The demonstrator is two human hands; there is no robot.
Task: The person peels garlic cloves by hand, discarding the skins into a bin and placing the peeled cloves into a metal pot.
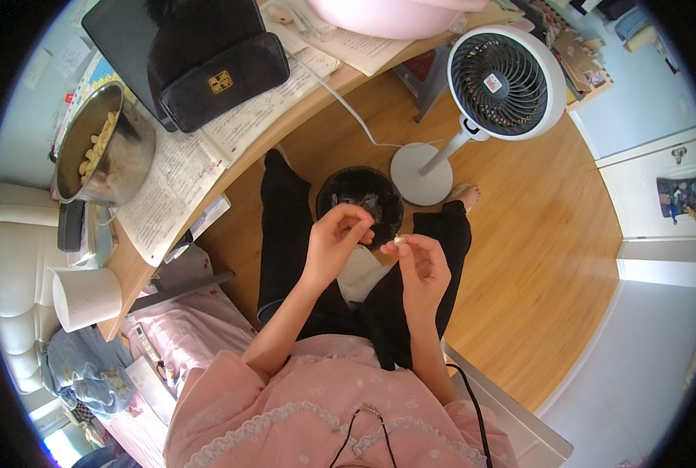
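Note:
My right hand (424, 266) pinches a small pale garlic clove (399, 240) between thumb and fingertips, above my lap. Just to its left, my left hand (340, 237) has thumb and index finger pressed together; whether something thin is between them cannot be seen. Both hands are over the near edge of a dark round bin (359, 187) on the floor between my legs, with bits of waste inside. Something white (360, 274) lies between my thighs, partly behind my hands. On the desk at the upper left, a steel pot (122, 167) holds many pale peeled cloves (97, 149).
A white fan (421, 175) stands on the floor beyond the bin, its cable running to the desk. The wooden desk (318, 102) holds printed papers (172, 193), a black tablet or screen on a stand (225, 82), a paper roll (87, 298) and a pink basin (389, 17).

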